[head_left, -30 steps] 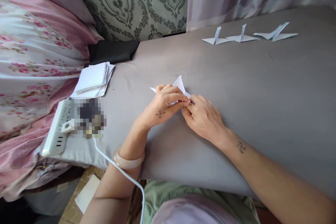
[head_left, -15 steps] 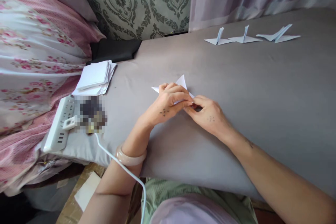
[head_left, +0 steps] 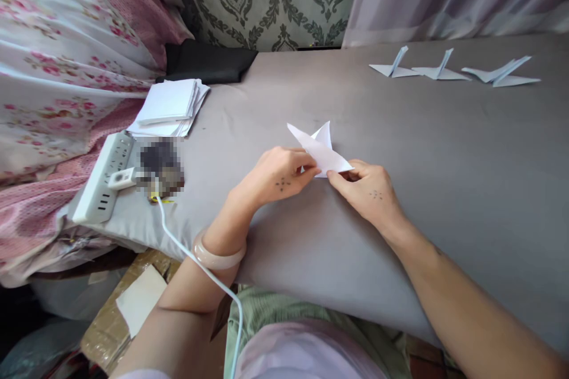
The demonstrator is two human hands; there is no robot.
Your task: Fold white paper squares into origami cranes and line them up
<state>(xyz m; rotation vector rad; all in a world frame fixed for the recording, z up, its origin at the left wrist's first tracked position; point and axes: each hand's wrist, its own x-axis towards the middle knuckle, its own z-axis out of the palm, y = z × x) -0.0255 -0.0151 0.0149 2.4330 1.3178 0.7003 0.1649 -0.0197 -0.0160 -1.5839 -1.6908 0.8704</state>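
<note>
A folded white sheet of paper point(head_left: 326, 153) with pointed flaps is held just above the grey cloth surface. My left hand point(head_left: 284, 173) pinches its lower left edge between thumb and fingers. On the other side, my right hand point(head_left: 367, 189) grips the lower right corner, its thumb in front and its fingers partly hidden behind. One long flap slants from upper left to lower right, and a second point rises behind it.
Three folded paper figures point(head_left: 440, 73) stand in a row at the back right. At the left lie a stack of white paper point(head_left: 166, 103), a black folded item point(head_left: 208, 62) and a power strip point(head_left: 103, 177). A white cable point(head_left: 200, 263) crosses over my left forearm.
My left hand has drawn back to the left from over the paper, uncovering the long slanting flap. My right hand keeps its hold at the right corner. The camera view has shifted.
</note>
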